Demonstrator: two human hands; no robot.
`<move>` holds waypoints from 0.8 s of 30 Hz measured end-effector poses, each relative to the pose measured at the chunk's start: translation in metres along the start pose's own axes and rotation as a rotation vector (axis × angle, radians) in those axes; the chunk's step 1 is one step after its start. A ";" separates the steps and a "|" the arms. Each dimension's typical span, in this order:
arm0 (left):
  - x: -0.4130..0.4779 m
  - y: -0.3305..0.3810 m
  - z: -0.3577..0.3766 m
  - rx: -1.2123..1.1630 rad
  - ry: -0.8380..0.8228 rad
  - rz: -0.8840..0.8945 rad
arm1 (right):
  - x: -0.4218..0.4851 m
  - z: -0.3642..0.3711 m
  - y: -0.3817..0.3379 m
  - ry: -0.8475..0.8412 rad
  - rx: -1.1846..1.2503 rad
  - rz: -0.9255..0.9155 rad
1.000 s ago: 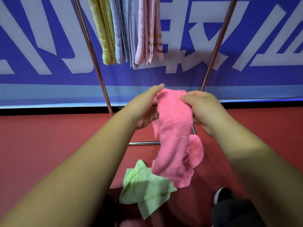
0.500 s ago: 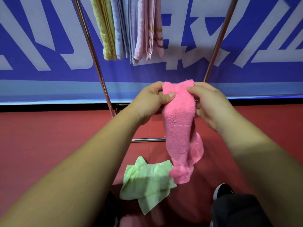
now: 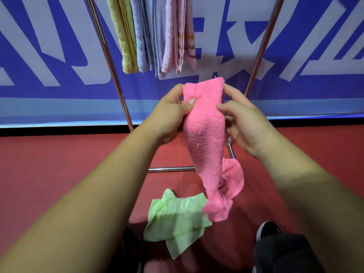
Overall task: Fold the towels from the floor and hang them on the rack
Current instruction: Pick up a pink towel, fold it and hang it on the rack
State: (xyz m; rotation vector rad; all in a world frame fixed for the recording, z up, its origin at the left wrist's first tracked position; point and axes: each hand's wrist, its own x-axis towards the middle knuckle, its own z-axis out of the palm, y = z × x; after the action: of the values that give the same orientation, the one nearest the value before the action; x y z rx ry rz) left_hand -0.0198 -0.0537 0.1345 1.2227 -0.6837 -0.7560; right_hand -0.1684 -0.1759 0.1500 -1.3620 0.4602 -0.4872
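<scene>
A bright pink towel (image 3: 205, 138) hangs bunched between my hands, its lower end twisted and dangling just above the floor. My left hand (image 3: 169, 117) pinches its upper left edge with thumb and fingers. My right hand (image 3: 244, 123) grips its upper right edge. A crumpled light green towel (image 3: 177, 219) lies on the red floor below. Behind my hands stands the metal rack (image 3: 110, 62). Folded yellow (image 3: 126, 36), light blue (image 3: 147, 34) and pale pink (image 3: 179, 34) towels hang on its left part.
A blue and white banner wall (image 3: 49, 56) runs right behind the rack. The rack's low crossbar (image 3: 169, 169) lies just above the red floor (image 3: 59, 164). My black shoe (image 3: 267, 230) and dark trouser leg show at the bottom right.
Both hands have lifted the pink towel higher and shifted their hold to its top edge. Its lower end has risen off the green towel.
</scene>
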 end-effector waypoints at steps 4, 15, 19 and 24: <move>-0.003 0.006 0.000 -0.017 0.007 -0.005 | 0.001 -0.001 0.002 0.009 0.028 0.036; -0.009 0.009 0.003 -0.069 -0.042 -0.076 | -0.001 0.004 0.007 0.088 0.103 0.098; -0.006 0.008 0.002 -0.059 -0.031 -0.073 | 0.000 0.004 0.004 0.068 0.153 0.076; -0.003 0.006 0.000 0.025 -0.035 -0.096 | 0.000 0.001 0.000 0.147 -0.057 -0.008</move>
State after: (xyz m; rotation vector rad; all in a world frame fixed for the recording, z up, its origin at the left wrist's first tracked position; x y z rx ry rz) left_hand -0.0207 -0.0497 0.1403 1.2744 -0.6687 -0.8521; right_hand -0.1682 -0.1749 0.1501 -1.3888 0.5928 -0.5871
